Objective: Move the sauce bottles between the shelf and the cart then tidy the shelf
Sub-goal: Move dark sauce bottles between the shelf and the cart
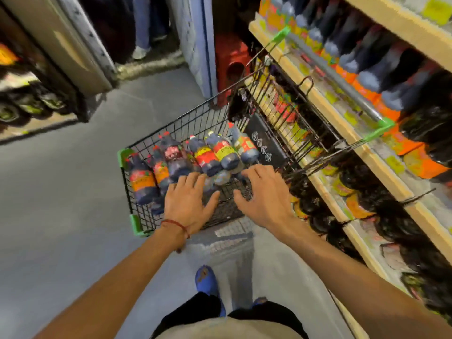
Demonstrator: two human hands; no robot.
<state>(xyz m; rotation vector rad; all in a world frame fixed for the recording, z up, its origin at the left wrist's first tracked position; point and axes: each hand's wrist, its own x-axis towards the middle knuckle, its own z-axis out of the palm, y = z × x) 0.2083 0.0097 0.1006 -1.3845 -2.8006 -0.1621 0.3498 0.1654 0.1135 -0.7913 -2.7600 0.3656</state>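
Reaching spread-fingered and empty at frame centre, left hand [188, 199] and right hand [263, 194] may jostle the loosely piled sauce bottles [205, 155] in the cart [171, 128].

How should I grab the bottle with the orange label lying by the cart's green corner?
The bottle lies flat, cap pointing away, between the cart wall and its neighbour, so only the top is free. Wrap the left hand round its labelled middle from above.

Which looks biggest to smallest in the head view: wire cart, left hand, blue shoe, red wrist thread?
1. Black wire shopping cart with green corners
2. Left hand
3. Blue shoe, partly hidden and farther off, so unsure against the hand
4. Thin red wrist thread
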